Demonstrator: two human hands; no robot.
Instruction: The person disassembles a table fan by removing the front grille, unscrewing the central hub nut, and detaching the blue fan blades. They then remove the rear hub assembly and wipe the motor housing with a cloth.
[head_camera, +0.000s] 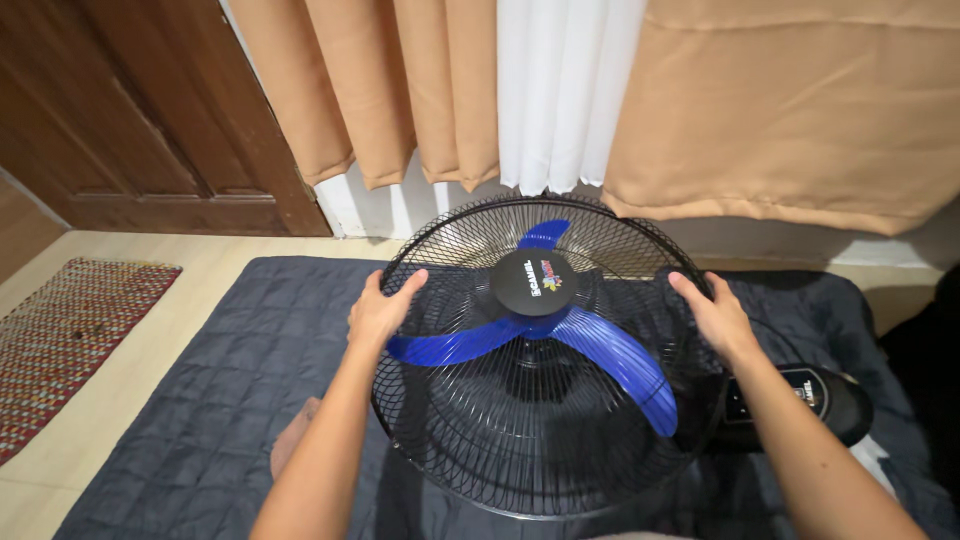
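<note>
An electric fan lies face up on a dark grey quilted mat (220, 400). Its black wire guard (520, 450) covers three blue blades (615, 365) and a round black centre cap (533, 283). My left hand (382, 312) grips the left rim of the guard. On the right rim rests my right hand (712, 315), fingers curled over the wires. The fan's black base (820, 400) shows behind my right forearm.
A brown wooden door (130, 110) stands at the back left. Tan curtains (800, 100) and a white curtain (560, 90) hang along the wall. A woven red patterned rug (70, 340) lies on the pale floor at the left.
</note>
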